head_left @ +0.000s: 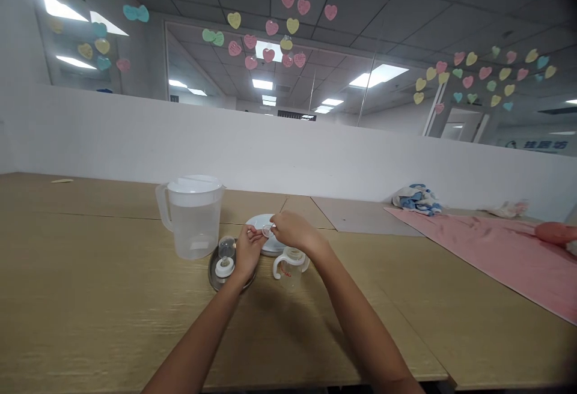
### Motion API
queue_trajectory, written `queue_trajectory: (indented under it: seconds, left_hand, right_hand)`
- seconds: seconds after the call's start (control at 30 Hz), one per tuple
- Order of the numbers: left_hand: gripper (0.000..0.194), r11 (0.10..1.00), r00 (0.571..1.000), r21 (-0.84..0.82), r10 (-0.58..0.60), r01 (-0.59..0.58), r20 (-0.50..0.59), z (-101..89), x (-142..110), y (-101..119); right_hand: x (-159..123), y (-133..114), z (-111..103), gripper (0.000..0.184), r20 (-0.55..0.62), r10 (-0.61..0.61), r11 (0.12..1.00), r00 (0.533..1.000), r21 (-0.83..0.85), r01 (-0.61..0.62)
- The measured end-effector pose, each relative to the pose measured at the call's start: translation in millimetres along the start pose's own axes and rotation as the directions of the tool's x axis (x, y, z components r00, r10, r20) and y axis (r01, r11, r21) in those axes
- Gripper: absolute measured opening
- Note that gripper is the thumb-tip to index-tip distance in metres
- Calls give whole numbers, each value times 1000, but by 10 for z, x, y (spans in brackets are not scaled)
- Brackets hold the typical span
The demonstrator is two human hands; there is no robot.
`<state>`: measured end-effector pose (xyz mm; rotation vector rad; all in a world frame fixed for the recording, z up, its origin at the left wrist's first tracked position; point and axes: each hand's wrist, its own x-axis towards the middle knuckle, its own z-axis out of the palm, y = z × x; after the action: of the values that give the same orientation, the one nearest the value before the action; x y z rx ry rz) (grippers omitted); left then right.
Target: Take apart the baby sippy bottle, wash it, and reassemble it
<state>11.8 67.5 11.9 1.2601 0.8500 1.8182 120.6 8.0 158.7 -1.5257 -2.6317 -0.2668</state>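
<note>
Between the fingertips of both my hands is a small clear ring-shaped piece (pixel 267 231); its exact kind is too small to make out. My left hand (pixel 249 250) pinches it from the left and my right hand (pixel 291 230) from the right. They hover over a white round dish (pixel 258 221), which they partly cover. Below my right hand stands a clear baby bottle (pixel 292 275) with white handles and no teat on top. Left of my left hand, a metal tray (pixel 213 278) carries a white-collared bottle teat (pixel 224 266) and a clear dome cap (pixel 226 246).
A translucent lidded pitcher (pixel 196 229) stands behind the tray on the wooden table (pixel 112 298). To the right lie a pink cloth (pixel 487 250) and a crumpled blue-and-white cloth (pixel 417 199). A low white wall (pixel 270 154) topped by glass borders the table's back.
</note>
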Motion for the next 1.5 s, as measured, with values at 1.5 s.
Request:
queue_trajectory:
  seconds: [1.5]
  left_hand:
    - [29,999,999,-40,-32,33,6,-76,65,-86]
  right_hand:
    - [153,0,207,27,-58,-176,973,983,144,183]
